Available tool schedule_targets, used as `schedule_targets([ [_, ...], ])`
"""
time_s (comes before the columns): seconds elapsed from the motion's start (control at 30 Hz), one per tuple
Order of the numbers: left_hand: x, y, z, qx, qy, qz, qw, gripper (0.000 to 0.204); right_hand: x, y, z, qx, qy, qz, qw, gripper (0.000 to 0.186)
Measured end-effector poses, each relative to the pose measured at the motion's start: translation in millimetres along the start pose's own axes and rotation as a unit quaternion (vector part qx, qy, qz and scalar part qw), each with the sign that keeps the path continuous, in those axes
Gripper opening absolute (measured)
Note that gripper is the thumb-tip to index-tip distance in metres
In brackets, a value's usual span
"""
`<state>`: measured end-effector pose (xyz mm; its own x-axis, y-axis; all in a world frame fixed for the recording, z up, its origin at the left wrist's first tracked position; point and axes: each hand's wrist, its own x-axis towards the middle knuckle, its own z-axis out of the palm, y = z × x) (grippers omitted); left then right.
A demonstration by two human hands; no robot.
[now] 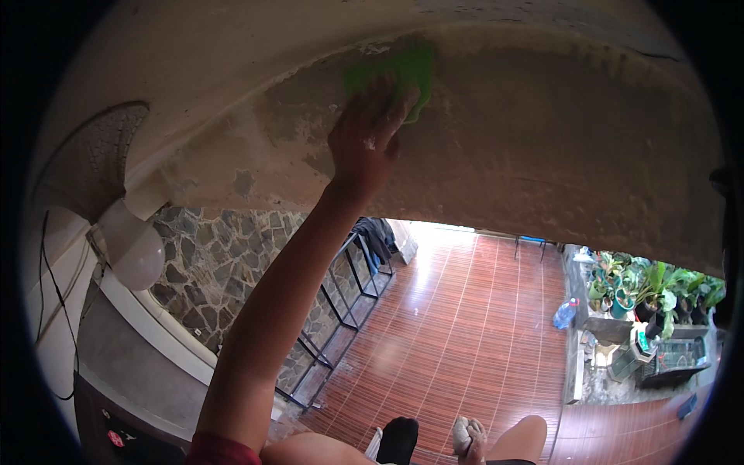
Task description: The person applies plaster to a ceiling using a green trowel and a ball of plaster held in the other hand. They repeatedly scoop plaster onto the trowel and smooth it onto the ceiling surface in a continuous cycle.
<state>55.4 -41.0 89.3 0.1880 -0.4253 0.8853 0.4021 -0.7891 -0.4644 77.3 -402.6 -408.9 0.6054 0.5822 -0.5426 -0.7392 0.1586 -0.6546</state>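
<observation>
My left hand (370, 128) reaches high on a long bare arm and presses a flat green plastic scraper (421, 71) against the grey-brown plastered wall (535, 132). Its fingers lie across the scraper, slightly blurred. Whitish paste marks the back of this hand. Pale scraped patches show on the plaster around the scraper. Low at the bottom edge, my right hand (470, 440) has curled fingers coated in grey-white paste; what they hold cannot be made out. My bare knee (521, 440) is beside it, and a dark sock-like shape (399, 440) lies to its left.
At left, a white round lamp (138, 246) with a fan-shaped shade (97, 159) hangs near loose black cables. Far below are a striped red-brown floor (457, 318), a black metal frame (341, 341) by a stone-clad wall (205, 263), potted plants (659, 283) and a blue bottle (566, 312).
</observation>
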Motion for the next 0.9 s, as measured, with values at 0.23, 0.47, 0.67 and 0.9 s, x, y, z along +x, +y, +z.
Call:
schedule_targets([
  [0.23,-32,-3,-42,-0.059,-0.032,-0.018,0.998,0.062,-8,-8,6,-0.029,-0.007,0.016,0.999,0.046],
  [0.47,-40,-67,-66,0.163,0.137,-0.302,0.929,0.040,-15,-13,5,-0.012,-0.032,0.008,0.999,0.042],
  [0.67,-18,-101,-38,0.160,0.092,-0.362,0.914,0.031,-12,-13,8,0.022,-0.008,0.002,1.000,0.045],
  [0.9,-3,-62,2,0.122,0.107,-0.330,0.930,0.030,-7,-4,3,0.033,0.009,0.014,0.999,0.047],
])
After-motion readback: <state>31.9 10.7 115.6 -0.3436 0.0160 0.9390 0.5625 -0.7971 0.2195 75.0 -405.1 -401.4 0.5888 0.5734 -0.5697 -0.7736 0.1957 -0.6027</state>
